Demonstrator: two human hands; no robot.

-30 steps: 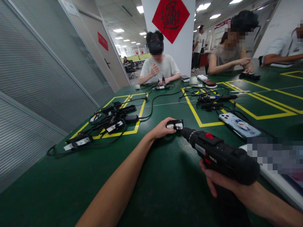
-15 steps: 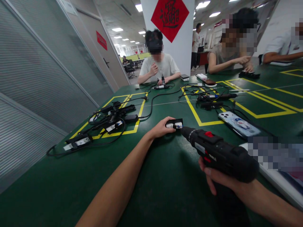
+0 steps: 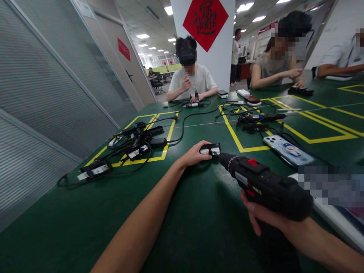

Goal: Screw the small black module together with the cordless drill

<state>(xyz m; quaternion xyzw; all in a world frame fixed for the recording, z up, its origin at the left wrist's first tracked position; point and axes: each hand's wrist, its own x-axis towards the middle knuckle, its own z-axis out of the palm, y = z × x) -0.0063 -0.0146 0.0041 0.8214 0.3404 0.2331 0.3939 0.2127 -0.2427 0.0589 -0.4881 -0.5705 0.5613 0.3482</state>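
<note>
My left hand (image 3: 195,153) grips the left end of a small black block with a white label (image 3: 215,150), which rests on the green table (image 3: 182,204). In my right hand (image 3: 264,212) is a black cordless drill (image 3: 264,182) with red switches, its fingers wrapped round the handle. The chuck points left and away from me, with the bit's tip at the labelled face of the block. Whether the tip touches a screw there is too small to tell. The drill's lower handle is dark and partly hidden by my fingers.
At the left lies a tangle of black cables and adapters (image 3: 136,140) on yellow tape. More cables and tools (image 3: 256,119) lie at the right, near a phone (image 3: 288,149). A white-edged object (image 3: 335,216) is beside the drill. Two people (image 3: 190,81) sit across the table, another far right.
Almost nothing differs. The whole view has shifted very slightly; both hands, the drill and the block keep the same positions relative to one another.
</note>
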